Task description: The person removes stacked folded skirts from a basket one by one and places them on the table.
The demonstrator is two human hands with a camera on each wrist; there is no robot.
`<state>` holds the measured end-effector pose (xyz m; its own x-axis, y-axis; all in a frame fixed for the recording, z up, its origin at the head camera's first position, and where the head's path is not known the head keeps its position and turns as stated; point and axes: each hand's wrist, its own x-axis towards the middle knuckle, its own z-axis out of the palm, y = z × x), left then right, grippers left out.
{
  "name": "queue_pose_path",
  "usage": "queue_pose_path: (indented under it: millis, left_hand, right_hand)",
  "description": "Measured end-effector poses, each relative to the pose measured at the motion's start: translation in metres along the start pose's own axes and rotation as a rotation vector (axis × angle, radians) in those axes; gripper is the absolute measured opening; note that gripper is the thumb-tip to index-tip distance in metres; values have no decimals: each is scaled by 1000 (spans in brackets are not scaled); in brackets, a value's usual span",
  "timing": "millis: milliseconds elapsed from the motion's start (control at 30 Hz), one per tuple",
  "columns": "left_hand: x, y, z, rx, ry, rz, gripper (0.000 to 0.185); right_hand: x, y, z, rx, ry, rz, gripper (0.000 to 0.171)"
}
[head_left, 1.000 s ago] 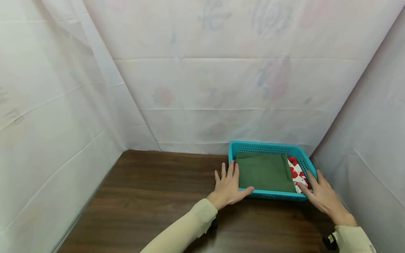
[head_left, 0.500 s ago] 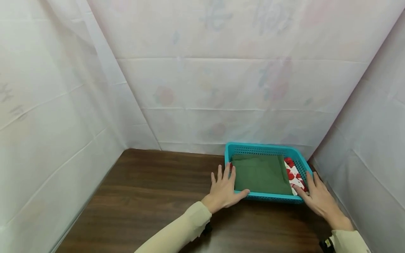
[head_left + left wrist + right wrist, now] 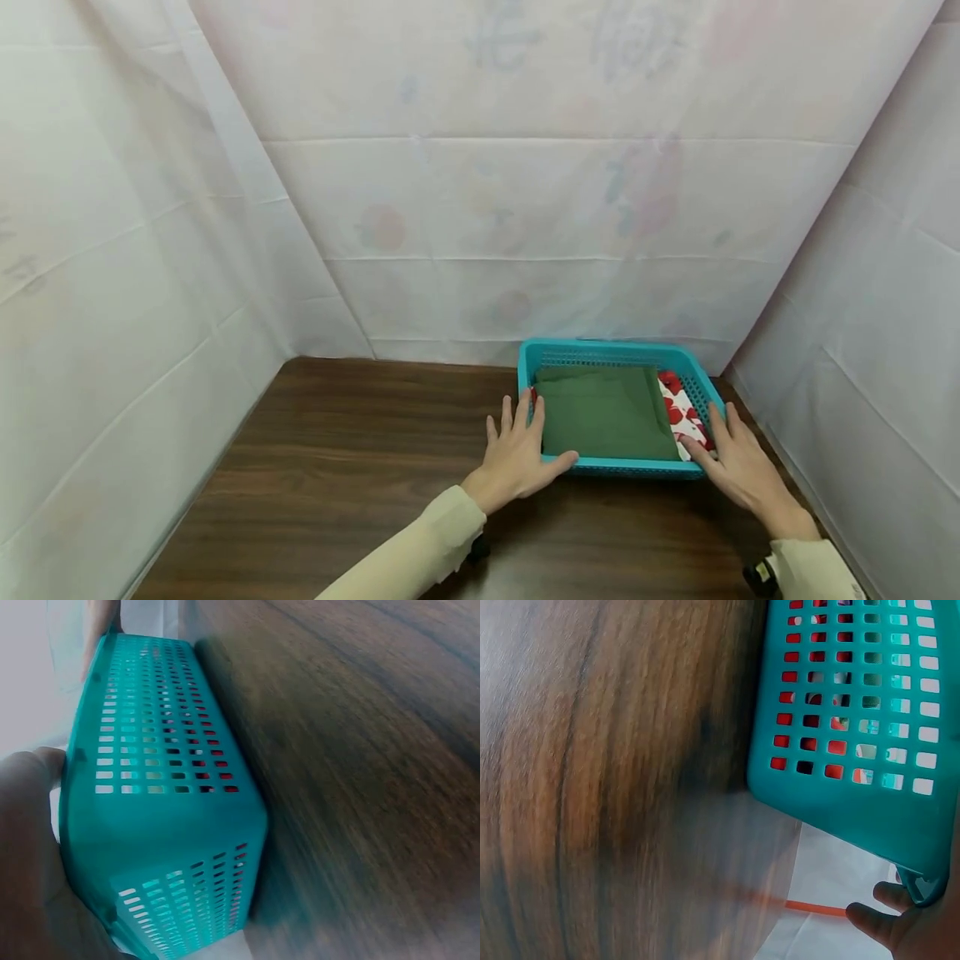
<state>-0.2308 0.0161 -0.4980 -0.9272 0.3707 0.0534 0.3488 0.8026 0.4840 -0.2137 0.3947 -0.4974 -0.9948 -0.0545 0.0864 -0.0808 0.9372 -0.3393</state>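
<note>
A teal perforated basket [image 3: 600,350] stands on the dark wooden table [image 3: 360,467], near its back right corner. Inside lie a folded green cloth [image 3: 603,412] and, to its right, a red-and-white patterned cloth [image 3: 681,414]. My left hand [image 3: 517,450] lies against the basket's front left corner, fingers straight along the left wall and thumb along the front rim. My right hand [image 3: 731,467] rests at the front right corner, fingers straight along the right wall and thumb at the rim by the patterned cloth. The left wrist view shows the basket [image 3: 157,802] close up; the right wrist view shows the basket [image 3: 855,712] side on.
White sheeting [image 3: 480,208] with faint prints closes in the table at the back and on both sides. Bare wood stretches to the left of the basket and in front of it.
The basket has slid a little to the left with both hands staying at its front corners. The view has also shifted slightly.
</note>
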Motion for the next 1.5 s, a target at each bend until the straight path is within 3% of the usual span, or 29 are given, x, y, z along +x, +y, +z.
queue_pose_path:
  millis: [400,800,1100,1267,1500]
  left_hand:
    - [-1,-2,2,-49,-42,-10,106]
    - [1,-14,-4,-50,-43,-38,101]
    - [5,-14,-4,-31,-28,3,100]
    - [9,-7,-13,58,-55,19,103]
    - [28,8,-44,231,-54,49,111]
  right_hand:
    - [-4,3,5,-16,1,29,97]
    - [10,-5,11,-2,1,5,97]
    - [9,-3,9,-4,11,8,97]
    - [10,-1,0,8,-3,-3,99]
    - [16,-12,-16,5,4,-10,107]
